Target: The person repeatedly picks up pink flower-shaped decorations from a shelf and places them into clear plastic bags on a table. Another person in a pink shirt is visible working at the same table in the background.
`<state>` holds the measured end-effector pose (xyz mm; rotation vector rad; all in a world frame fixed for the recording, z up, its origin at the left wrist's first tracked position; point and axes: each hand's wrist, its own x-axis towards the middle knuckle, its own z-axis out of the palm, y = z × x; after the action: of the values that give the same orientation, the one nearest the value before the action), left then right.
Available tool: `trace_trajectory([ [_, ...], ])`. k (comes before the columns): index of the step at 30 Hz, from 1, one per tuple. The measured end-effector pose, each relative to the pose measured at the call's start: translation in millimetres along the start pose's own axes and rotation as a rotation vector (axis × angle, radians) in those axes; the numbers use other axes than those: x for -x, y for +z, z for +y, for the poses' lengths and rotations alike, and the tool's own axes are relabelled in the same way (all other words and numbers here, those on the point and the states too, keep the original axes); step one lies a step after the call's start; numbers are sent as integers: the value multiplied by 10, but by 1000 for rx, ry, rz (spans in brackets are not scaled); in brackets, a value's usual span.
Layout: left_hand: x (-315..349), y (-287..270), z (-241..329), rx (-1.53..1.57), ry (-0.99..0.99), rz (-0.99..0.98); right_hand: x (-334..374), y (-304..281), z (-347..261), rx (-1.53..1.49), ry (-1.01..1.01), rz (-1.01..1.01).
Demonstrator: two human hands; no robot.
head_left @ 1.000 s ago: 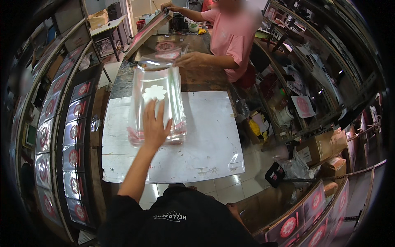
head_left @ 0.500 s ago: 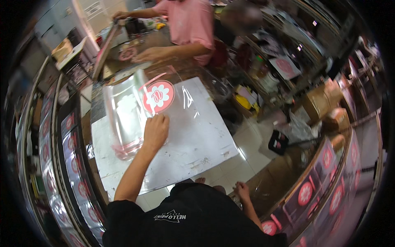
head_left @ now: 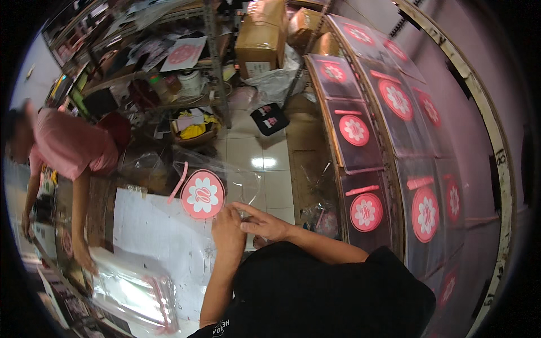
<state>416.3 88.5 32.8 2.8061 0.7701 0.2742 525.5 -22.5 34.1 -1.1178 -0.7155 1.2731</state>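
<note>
A clear plastic sheet with a pink round print and white flower (head_left: pixel 194 209) extends beyond my hands, over the right end of the white board (head_left: pixel 149 222). My left hand (head_left: pixel 227 234) is closed on its near edge. Close against it, my right hand (head_left: pixel 269 225) also pinches that edge, its thumb and fingers meeting near the left fingers. The gripped edge itself is mostly covered by my fingers. At the lower left lies a shiny stack of clear plastic sheets (head_left: pixel 132 293), with the hand of a co-worker (head_left: pixel 85 260) beside it.
To the right, racks (head_left: pixel 338 163) hold several similar printed plastic sheets (head_left: pixel 366 211). A co-worker in a pink shirt (head_left: pixel 73 141) leans in from the left. Beyond stand cardboard boxes (head_left: pixel 260 39), a box with yellow items (head_left: pixel 194 128) and a black item (head_left: pixel 269 119) on the tiled floor.
The view has swung right toward the racks. My left hand has carried the printed sheet away from the stack, and my right hand has come up from my side to join it.
</note>
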Motion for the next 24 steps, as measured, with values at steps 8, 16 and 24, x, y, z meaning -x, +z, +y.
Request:
trace_trajectory([
  [8,-252,-17,483,504,373,-186,436,-1039,266,361,75,692],
  [16,-174,95,-433,376,-30,56,487,-2472,-188,630,91,640],
  [24,240,666,-1035,-15,-246,113,283,-3782,-729,608,-51,794],
])
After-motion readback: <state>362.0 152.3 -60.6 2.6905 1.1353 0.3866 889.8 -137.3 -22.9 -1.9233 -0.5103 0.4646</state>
